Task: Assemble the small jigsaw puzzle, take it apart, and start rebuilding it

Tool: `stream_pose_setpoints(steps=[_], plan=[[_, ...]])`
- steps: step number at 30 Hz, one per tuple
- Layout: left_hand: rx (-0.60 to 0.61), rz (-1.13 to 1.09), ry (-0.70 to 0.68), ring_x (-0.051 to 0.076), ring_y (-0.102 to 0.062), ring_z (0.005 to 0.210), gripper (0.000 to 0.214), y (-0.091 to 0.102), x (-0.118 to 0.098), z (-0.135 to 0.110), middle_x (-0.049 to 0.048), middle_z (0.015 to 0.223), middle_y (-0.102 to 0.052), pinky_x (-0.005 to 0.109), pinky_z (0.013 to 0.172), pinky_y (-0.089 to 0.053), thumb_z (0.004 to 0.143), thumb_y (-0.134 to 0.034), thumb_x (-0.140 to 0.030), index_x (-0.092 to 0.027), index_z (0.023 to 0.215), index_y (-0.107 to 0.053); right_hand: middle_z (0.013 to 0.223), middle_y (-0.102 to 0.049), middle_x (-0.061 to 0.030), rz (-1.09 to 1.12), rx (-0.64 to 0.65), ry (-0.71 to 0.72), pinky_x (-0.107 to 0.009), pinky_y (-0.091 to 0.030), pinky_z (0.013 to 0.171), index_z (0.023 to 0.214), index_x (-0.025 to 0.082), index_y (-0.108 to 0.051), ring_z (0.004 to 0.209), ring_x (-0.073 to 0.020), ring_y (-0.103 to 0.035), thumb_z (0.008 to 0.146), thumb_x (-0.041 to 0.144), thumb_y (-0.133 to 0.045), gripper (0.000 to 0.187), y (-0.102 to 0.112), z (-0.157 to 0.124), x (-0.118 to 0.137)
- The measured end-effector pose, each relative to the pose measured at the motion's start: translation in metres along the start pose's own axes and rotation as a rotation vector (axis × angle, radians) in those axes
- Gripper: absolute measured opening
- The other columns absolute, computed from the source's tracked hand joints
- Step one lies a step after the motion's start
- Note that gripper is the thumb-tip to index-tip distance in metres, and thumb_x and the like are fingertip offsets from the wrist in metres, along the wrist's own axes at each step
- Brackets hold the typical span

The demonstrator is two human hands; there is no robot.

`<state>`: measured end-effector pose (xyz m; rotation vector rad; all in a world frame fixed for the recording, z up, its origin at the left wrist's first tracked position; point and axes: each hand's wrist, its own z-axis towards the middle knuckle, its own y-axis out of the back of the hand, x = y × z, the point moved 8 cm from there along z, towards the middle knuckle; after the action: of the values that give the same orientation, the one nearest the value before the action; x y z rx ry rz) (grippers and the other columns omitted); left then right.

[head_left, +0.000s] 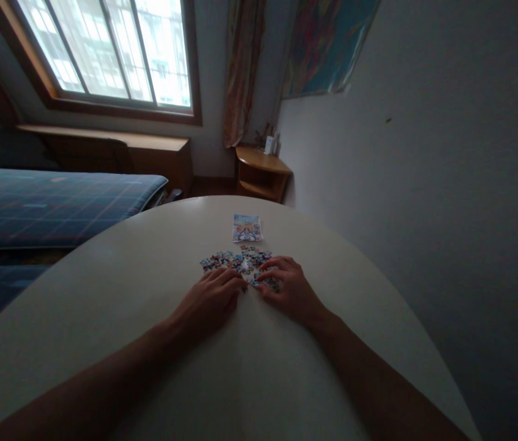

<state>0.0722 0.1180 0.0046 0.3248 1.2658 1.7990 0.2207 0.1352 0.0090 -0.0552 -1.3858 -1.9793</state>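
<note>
A loose heap of small colourful jigsaw puzzle pieces [246, 260] lies on the white table [149, 269]. At the heap's near left edge, my left hand [217, 293] rests palm down, its fingers stretched over the pieces. My right hand [290, 289] curves around the right side with fingers apart, the tips touching pieces. Both hands are open; no piece shows held in either. Some pieces are hidden beneath the fingers. Just beyond the heap lies a small printed picture sheet or packet [247, 228], flat on the table.
Past the table's rounded far edge stands a wooden corner cabinet [263, 160] with small items on top. A bed with a blue plaid mattress [57, 205] is at the left. Close on the right runs a pale wall [401, 184]. A window [112, 55] is behind.
</note>
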Motion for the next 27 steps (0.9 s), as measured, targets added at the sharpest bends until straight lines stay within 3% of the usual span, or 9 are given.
stream_pose_setpoints(steps=[4, 11, 20, 27], plan=[[-0.007, 0.044, 0.074, 0.023, -0.06, 0.101, 0.025, 0.0, 0.006, 0.0, 0.0069, 0.105, -0.066, 0.044, 0.093, -0.052, 0.086, -0.054, -0.007, -0.019, 0.105, -0.062, 0.113, -0.068, -0.0025, 0.031, 0.041, 0.057, -0.044, -0.034, 0.107, 0.091, 0.029, -0.075, 0.118, -0.0235, -0.054, 0.075, 0.024, -0.074, 0.017, -0.002, -0.001, 0.007], [0.005, 0.021, 0.023, 0.022, -0.06, 0.1, 0.023, -0.003, 0.003, -0.001, 0.006, 0.105, -0.068, 0.042, 0.093, -0.051, 0.088, -0.054, -0.008, -0.02, 0.101, -0.068, 0.11, -0.067, -0.0062, -0.017, -0.052, -0.131, -0.043, -0.039, 0.102, 0.093, 0.023, -0.072, 0.11, -0.024, -0.056, 0.075, 0.016, -0.067, 0.02, 0.006, 0.0, -0.012], [0.004, 0.031, 0.015, 0.025, -0.057, 0.108, 0.032, -0.002, 0.003, -0.002, 0.0082, 0.114, -0.066, 0.048, 0.098, -0.05, 0.089, -0.051, -0.009, -0.02, 0.113, -0.067, 0.108, -0.067, -0.0066, -0.041, -0.032, -0.197, -0.043, -0.04, 0.1, 0.087, 0.022, -0.069, 0.108, -0.0249, -0.056, 0.073, 0.016, -0.065, 0.015, 0.004, 0.001, -0.016], [-0.001, 0.02, 0.012, 0.026, -0.054, 0.119, 0.039, -0.004, 0.003, -0.003, 0.008, 0.125, -0.063, 0.049, 0.104, -0.046, 0.087, -0.05, -0.006, -0.022, 0.119, -0.065, 0.1, -0.068, -0.0069, -0.086, -0.094, -0.265, -0.041, -0.043, 0.095, 0.089, 0.021, -0.068, 0.102, -0.025, -0.057, 0.076, 0.017, -0.062, 0.015, 0.006, 0.0, -0.029]])
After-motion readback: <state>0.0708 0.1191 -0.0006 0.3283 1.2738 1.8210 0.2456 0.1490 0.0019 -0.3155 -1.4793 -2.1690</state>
